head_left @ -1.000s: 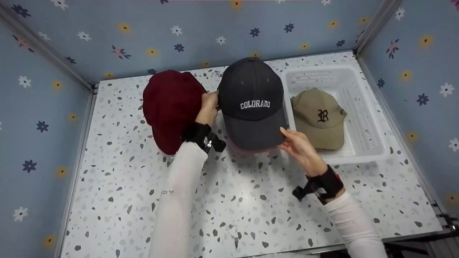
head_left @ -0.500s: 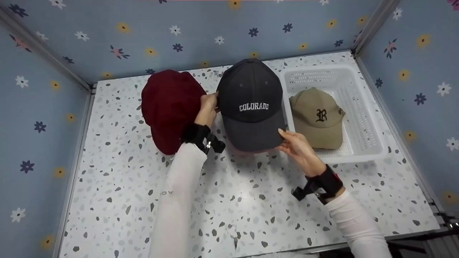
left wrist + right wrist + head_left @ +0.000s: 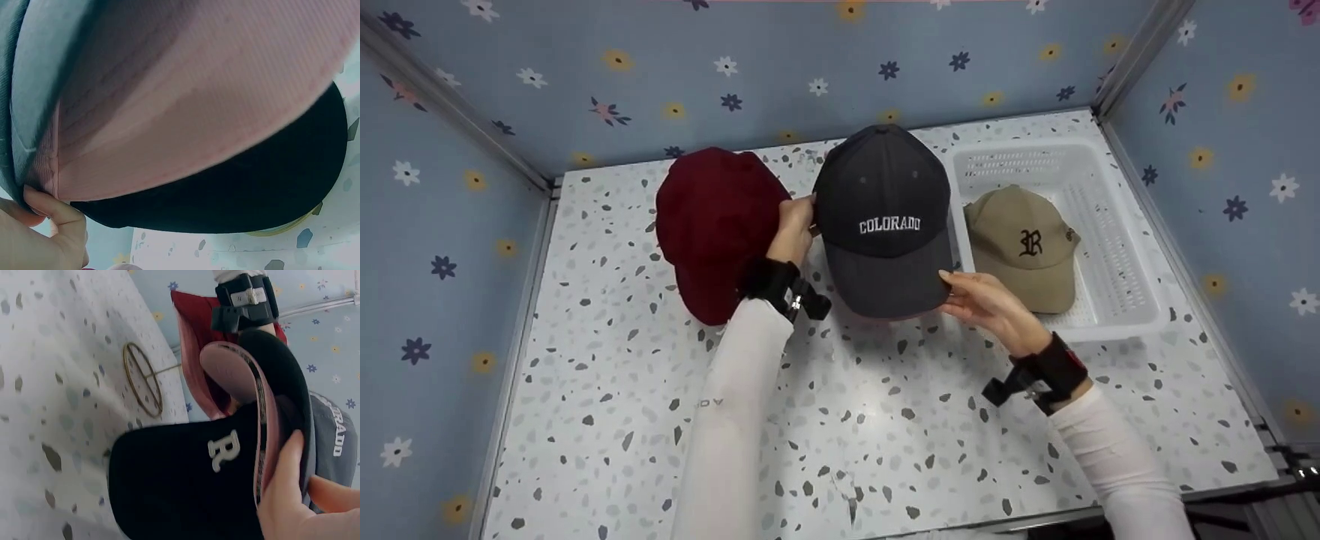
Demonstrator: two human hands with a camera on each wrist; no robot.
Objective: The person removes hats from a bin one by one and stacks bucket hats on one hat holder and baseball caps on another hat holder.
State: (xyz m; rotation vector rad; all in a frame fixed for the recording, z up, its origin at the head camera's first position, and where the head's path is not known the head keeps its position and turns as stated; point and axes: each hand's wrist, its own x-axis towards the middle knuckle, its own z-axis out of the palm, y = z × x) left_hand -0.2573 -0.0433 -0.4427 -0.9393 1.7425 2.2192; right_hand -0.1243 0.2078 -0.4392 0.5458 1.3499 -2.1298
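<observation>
A dark grey baseball cap lettered COLORADO is held up mid-table, brim towards me. My left hand pinches its left edge, between it and a maroon cap. At the brim's right corner, my right hand grips with the thumb on top and fingers underneath. Under the grey brim, a pink brim shows in the right wrist view, beside a black cap with a white R. In the left wrist view, ribbed pink fabric overlaps a black brim; my left fingers pinch the edge.
A white plastic basket stands to the right, with a khaki cap lying in it. A gold wire stand's ring base sits on the speckled table. Flower-patterned walls enclose the back and sides.
The grey cap has tilted and sunk slightly, so less pink shows below its brim. My right wrist has swung slightly outward; the left hand keeps its hold.
</observation>
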